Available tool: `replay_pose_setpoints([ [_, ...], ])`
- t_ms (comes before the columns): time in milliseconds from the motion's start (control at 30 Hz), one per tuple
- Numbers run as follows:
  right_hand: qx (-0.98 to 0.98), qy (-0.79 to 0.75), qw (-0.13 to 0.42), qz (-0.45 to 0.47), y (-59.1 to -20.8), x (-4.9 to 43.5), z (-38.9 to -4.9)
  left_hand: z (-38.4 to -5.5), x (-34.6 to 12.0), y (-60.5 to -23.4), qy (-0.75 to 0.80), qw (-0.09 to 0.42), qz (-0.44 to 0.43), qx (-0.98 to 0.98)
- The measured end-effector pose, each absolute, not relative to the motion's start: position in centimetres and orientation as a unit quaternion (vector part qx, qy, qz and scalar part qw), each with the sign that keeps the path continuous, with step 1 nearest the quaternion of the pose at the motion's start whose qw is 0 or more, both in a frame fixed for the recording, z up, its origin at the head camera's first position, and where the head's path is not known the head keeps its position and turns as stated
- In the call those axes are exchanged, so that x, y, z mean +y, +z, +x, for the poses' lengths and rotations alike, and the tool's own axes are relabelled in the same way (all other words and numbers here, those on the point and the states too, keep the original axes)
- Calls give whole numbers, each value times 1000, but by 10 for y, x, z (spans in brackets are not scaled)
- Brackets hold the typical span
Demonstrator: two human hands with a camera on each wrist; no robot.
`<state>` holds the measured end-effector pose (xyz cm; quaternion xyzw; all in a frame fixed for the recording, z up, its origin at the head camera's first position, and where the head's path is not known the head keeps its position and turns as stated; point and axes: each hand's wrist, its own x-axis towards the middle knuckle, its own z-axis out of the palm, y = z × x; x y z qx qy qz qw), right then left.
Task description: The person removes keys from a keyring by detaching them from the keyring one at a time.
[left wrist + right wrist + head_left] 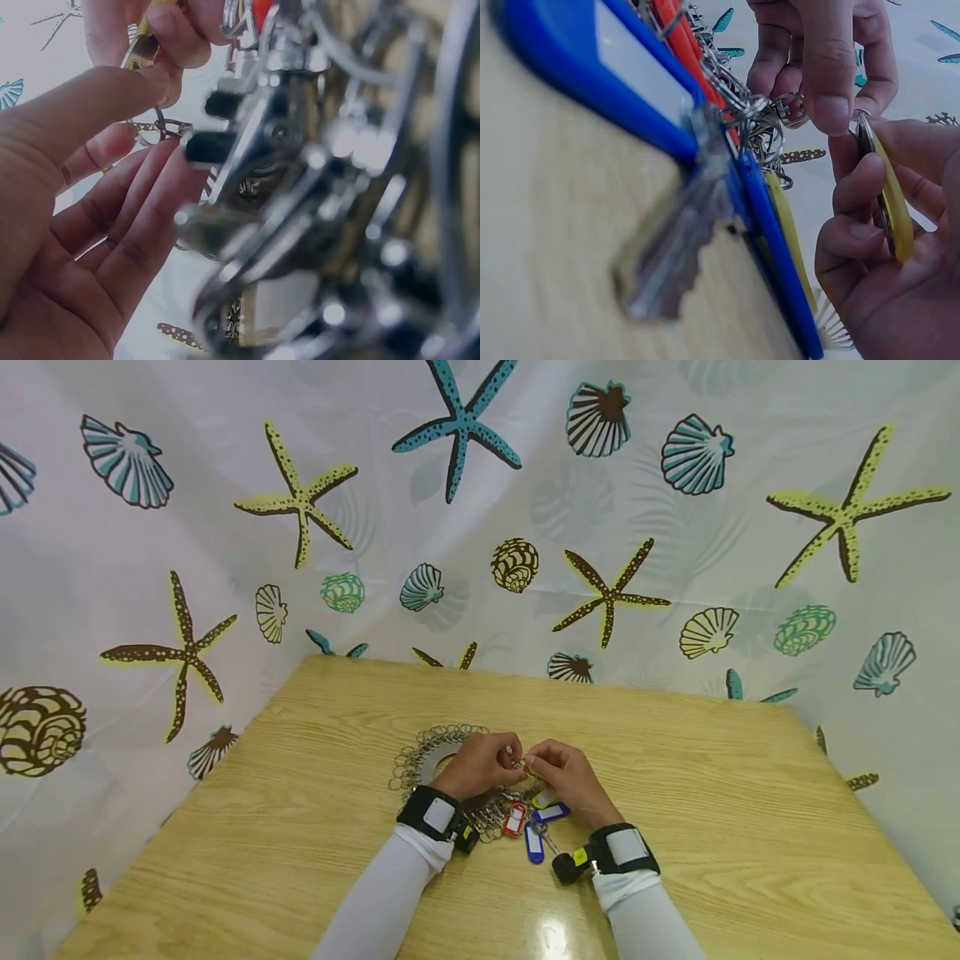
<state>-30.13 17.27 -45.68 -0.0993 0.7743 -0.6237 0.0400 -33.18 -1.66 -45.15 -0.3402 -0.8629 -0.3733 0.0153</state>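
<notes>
In the head view, my left hand and right hand meet fingertip to fingertip over a heap of metal clasps. My right hand grips a yellow key tag with a flat metal piece along it, probably a key. A small split ring at the tag's end sits between my left thumb and fingers, which pinch there. A swivel clasp hangs beside the left fingers; whether the ring is linked to it cannot be told.
Beneath the hands lie a red tag, two blue tags, another yellow tag and a silver key. A grey curved plate edged with several metal rings lies left on the wooden table. Patterned curtains enclose it.
</notes>
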Motion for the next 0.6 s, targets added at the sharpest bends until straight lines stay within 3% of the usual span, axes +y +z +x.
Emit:
replay_pose_setpoints([
  [600,808,-576,-17,-121,-462,172,-305,-334,-17,-452,-388,12,-357,-849],
])
